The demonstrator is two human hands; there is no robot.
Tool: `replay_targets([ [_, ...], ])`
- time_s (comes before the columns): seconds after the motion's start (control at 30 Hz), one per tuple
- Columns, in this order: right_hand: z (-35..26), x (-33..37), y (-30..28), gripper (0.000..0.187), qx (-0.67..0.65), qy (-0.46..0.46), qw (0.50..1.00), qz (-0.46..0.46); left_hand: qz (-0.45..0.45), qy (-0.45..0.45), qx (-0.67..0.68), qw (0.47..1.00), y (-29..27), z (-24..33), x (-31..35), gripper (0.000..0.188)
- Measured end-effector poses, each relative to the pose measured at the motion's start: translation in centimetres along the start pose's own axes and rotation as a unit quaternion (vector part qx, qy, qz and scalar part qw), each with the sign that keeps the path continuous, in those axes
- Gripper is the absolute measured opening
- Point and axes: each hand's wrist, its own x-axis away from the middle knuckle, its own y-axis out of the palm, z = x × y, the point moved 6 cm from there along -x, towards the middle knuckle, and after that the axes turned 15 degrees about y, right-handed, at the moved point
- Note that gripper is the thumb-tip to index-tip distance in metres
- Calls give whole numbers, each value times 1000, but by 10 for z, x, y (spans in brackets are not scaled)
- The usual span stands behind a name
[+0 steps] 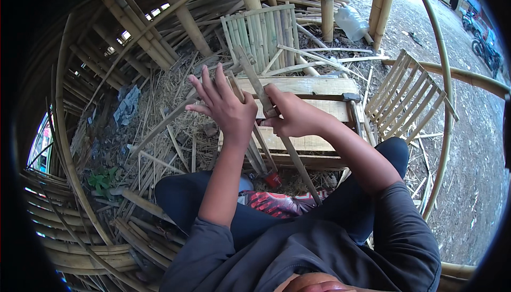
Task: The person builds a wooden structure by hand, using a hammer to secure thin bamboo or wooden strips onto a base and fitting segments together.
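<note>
A long split-bamboo strip (250, 73) slants across the middle, from above the low wooden bench (303, 85) down toward my lap. My right hand (290, 112) is closed around it near its middle. A small dark piece shows at those fingers; I cannot make out what it is. My left hand (229, 103) is raised beside the strip, its fingers spread and apart. Further thin bamboo strips (261, 151) pass behind the left hand's wrist and run down to the ground. A hammer (349, 97) lies on the bench, right of my right hand.
A slatted bamboo panel (266, 28) leans beyond the bench, and a slatted bamboo frame (407, 100) stands at the right. Bamboo scraps (175, 132) litter the ground at left. A clear plastic jug (351, 23) lies near the posts. Motorcycles (484, 47) stand far right.
</note>
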Motion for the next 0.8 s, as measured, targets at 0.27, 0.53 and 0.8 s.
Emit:
replay_targets([
  [0.27,-12,1,36,45,-27,46,999,-1,24,75,-103,992,-42,-18,-21,26],
  [0.53,-48,-21,58,51,-73,116,969,207,75,90,-13,993,-63,-71,-30,31],
  [0.8,-45,-41,34,47,84,-22,965,246,99,124,10,987,-82,-75,-32,31],
])
